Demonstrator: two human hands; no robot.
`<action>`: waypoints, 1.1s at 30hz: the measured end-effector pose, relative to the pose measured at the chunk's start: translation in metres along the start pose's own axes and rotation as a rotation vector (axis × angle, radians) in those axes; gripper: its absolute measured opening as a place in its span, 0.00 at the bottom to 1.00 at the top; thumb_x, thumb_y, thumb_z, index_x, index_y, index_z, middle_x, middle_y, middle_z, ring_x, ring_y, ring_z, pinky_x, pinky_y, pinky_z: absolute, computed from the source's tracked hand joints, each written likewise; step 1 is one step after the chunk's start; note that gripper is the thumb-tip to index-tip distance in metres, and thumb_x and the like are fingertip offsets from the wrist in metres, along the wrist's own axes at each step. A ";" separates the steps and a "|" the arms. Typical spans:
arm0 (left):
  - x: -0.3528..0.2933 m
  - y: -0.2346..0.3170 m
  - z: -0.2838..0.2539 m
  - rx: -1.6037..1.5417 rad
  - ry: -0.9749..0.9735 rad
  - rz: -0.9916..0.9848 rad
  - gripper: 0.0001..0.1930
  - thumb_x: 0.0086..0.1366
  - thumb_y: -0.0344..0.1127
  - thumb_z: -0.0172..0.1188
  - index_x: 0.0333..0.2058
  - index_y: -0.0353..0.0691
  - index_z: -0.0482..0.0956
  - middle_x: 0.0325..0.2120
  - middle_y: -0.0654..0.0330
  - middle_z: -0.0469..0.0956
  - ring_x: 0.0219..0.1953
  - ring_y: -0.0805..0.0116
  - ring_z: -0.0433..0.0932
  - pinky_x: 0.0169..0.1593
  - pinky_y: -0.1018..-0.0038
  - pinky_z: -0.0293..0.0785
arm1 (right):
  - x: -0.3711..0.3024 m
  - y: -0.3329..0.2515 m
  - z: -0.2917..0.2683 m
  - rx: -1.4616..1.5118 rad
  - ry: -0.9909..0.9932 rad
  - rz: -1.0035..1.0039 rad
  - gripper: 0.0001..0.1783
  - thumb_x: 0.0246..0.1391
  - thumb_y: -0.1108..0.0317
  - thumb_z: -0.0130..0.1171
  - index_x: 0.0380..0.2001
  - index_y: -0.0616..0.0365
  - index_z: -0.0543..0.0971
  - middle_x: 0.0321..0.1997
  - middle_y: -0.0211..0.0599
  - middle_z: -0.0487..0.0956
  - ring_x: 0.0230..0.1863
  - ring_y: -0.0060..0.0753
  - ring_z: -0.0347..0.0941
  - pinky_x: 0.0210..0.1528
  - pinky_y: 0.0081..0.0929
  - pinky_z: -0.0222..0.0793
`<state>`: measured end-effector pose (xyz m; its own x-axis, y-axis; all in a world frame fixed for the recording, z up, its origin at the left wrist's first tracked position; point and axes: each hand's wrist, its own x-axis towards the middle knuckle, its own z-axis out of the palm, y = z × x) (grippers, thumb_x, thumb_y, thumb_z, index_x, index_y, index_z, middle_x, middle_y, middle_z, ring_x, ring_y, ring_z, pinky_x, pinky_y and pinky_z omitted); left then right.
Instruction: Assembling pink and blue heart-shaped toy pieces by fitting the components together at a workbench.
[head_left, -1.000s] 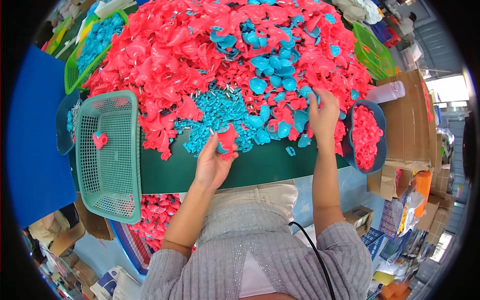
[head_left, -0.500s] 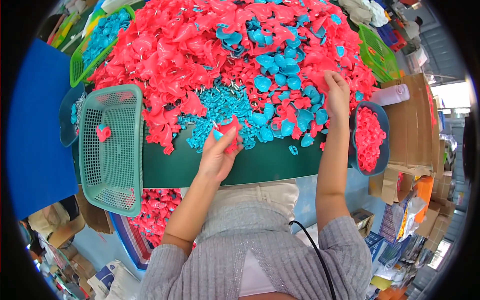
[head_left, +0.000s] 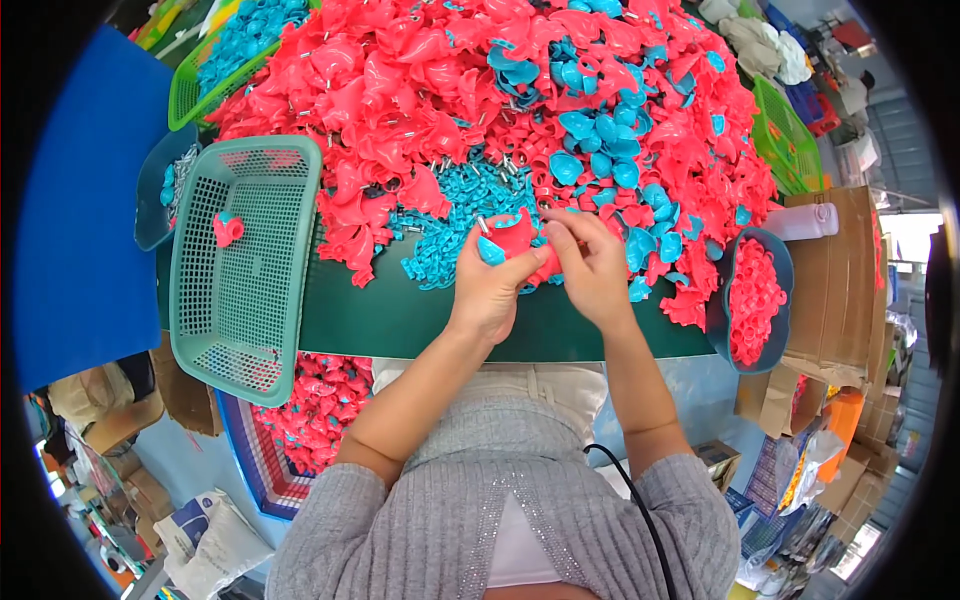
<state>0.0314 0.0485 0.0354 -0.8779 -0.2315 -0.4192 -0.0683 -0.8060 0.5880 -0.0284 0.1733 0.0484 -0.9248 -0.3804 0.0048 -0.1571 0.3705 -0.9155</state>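
Note:
My left hand (head_left: 488,290) is closed round a glossy pink-red plastic shell (head_left: 515,236) with a blue section at its lower left. A short silver metal pin (head_left: 483,225) shows at the upper left of that shell. My right hand (head_left: 597,275) meets it from the right, thumb and fingers pinched together at the shell's edge; whatever lies between those fingertips is hidden. Just beyond both hands spreads a heap of small blue plastic parts (head_left: 450,235). Blue cup-shaped shells (head_left: 610,135) lie farther right among a large mound of pink-red shells (head_left: 370,90).
A green mesh basket (head_left: 307,215) at left holds one small pink-and-blue piece (head_left: 228,230). Beyond it sits a dark tub (head_left: 150,205) of metal pins. At right are a dark tub (head_left: 722,335) of pink rings, a pale bottle (head_left: 803,222) and a cardboard box (head_left: 835,290).
My right hand has come left and nearer from the mound to meet my left hand. My left hand keeps its pink-red shell. The whole view has shifted slightly.

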 end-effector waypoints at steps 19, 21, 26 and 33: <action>-0.025 0.041 0.005 -0.056 -0.227 -0.242 0.35 0.67 0.64 0.28 0.54 0.37 0.60 0.48 0.53 0.71 0.46 0.61 0.76 0.48 0.64 0.75 | -0.013 -0.040 -0.006 -0.128 -0.248 -0.600 0.29 0.38 0.73 0.69 0.48 0.62 0.75 0.54 0.44 0.75 0.61 0.52 0.64 0.60 0.42 0.62; -0.030 0.039 0.005 -0.033 -0.213 -0.214 0.35 0.67 0.64 0.26 0.53 0.38 0.61 0.47 0.54 0.71 0.45 0.61 0.76 0.48 0.65 0.75 | -0.016 -0.043 -0.006 -0.098 -0.240 -0.560 0.30 0.38 0.73 0.69 0.49 0.63 0.75 0.54 0.46 0.74 0.62 0.53 0.63 0.60 0.42 0.61; -0.031 0.033 0.006 0.002 -0.260 -0.128 0.34 0.68 0.63 0.23 0.50 0.39 0.63 0.43 0.55 0.73 0.42 0.64 0.77 0.47 0.67 0.75 | -0.019 -0.042 -0.006 -0.066 -0.212 -0.570 0.30 0.40 0.73 0.68 0.50 0.64 0.74 0.55 0.49 0.74 0.63 0.54 0.62 0.61 0.42 0.60; -0.032 0.029 0.008 0.027 -0.259 -0.114 0.34 0.67 0.64 0.22 0.48 0.41 0.64 0.41 0.57 0.73 0.40 0.67 0.77 0.44 0.70 0.75 | -0.021 -0.048 -0.011 -0.113 -0.222 -0.562 0.28 0.43 0.74 0.66 0.51 0.65 0.73 0.54 0.49 0.73 0.61 0.56 0.64 0.60 0.43 0.62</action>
<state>0.0537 0.0373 0.0716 -0.9554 0.0094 -0.2951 -0.1830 -0.8032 0.5668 -0.0047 0.1725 0.0967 -0.5976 -0.7063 0.3794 -0.6467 0.1450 -0.7488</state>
